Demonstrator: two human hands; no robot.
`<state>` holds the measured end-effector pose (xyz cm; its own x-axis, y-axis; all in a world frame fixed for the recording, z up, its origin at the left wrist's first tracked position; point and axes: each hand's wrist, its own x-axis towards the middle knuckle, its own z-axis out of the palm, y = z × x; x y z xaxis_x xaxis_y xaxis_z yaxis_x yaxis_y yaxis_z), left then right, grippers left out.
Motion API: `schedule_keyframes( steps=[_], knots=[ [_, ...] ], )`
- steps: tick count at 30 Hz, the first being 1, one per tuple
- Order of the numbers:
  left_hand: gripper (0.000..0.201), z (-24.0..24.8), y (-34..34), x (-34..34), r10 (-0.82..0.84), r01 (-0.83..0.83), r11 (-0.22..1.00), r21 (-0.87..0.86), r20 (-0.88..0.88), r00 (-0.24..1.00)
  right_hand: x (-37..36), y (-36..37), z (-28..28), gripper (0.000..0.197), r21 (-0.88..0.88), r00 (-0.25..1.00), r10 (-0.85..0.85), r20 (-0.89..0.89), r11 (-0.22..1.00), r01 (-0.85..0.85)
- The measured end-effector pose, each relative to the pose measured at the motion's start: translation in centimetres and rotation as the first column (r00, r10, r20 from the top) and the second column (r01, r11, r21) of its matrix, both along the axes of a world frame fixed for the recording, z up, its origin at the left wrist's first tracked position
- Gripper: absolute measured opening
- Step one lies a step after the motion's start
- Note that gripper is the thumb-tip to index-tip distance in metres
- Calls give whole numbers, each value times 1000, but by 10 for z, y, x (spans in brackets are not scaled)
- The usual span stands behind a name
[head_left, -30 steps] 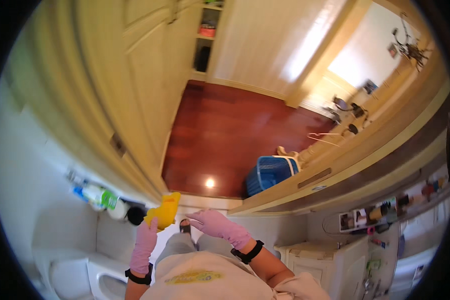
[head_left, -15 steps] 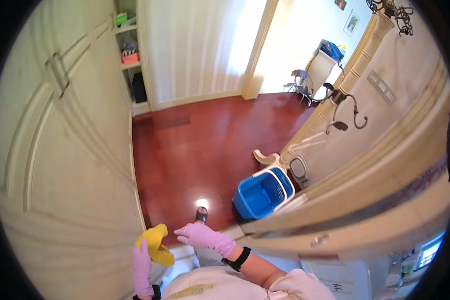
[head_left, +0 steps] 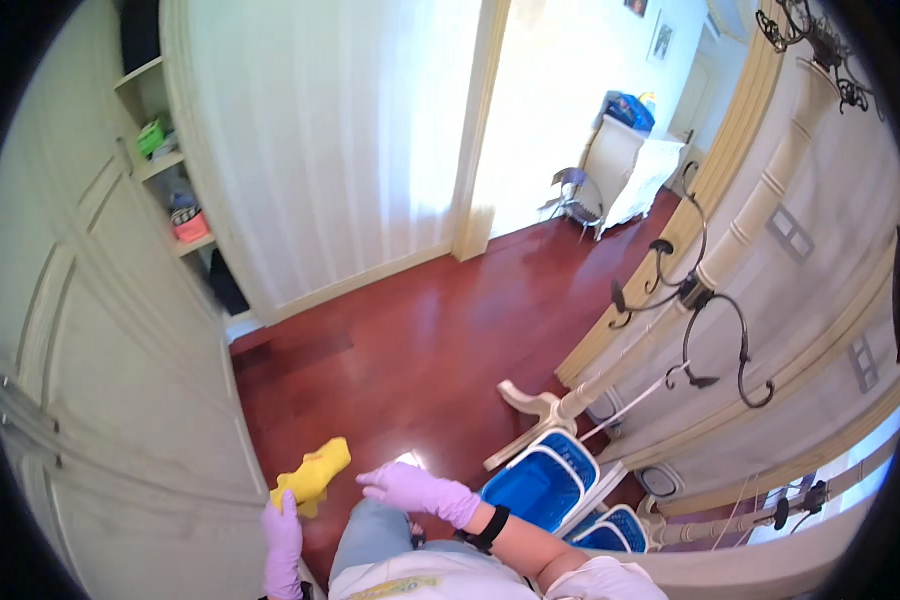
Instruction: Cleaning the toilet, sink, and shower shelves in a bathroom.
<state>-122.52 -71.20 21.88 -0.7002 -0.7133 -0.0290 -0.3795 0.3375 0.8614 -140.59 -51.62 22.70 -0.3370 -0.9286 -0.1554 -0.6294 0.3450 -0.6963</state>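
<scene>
My left hand (head_left: 283, 545), in a pink rubber glove, pinches a crumpled yellow cloth (head_left: 315, 474) between thumb and fingers. The cloth sticks up and out beyond the fingertips, beside the pale cabinet doors. A short way to the right, my right hand (head_left: 410, 490), also gloved in pink, points its stretched fingers toward the cloth without touching it. Nothing shows in the right hand. Just beyond my right wrist a blue plastic basket (head_left: 537, 488) with white handles stands on the floor.
Pale cabinet doors (head_left: 140, 380) line my left, with open shelves (head_left: 162, 166) farther on. On the right, a cream coat stand (head_left: 625, 375) with dark curled hooks rises beside the basket. A white chest (head_left: 630, 172) and a chair (head_left: 578, 195) stand far off on the red-brown floor (head_left: 410, 330).
My view has swung, bringing the coat stand and basket lower and the shelves farther left. A second basket shape now shows at lower right. The cloth stays in my left hand.
</scene>
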Motion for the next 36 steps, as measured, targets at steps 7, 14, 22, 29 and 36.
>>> schedule_keyframes(
  steps=[7,14,22,29,36],
  knots=[
    [38,-7,-51,-185,-154,156,986,-60,35,987,-164,-25,0,39,83,995,-88,-55,992,92],
    [38,13,-97,-407,-244,233,957,172,45,969,-330,-31,8,38,158,951,-301,-76,938,309],
    [37,-2,-83,-678,-519,520,854,2,-48,853,-465,32,-35,42,177,732,-681,-25,717,674],
    [37,15,26,-872,-645,685,673,279,-230,728,-604,93,-48,41,293,609,-785,112,612,734],
    [37,52,114,-1027,-795,782,544,305,-111,597,-807,162,-19,35,-68,497,-849,-179,514,855]
  ],
)
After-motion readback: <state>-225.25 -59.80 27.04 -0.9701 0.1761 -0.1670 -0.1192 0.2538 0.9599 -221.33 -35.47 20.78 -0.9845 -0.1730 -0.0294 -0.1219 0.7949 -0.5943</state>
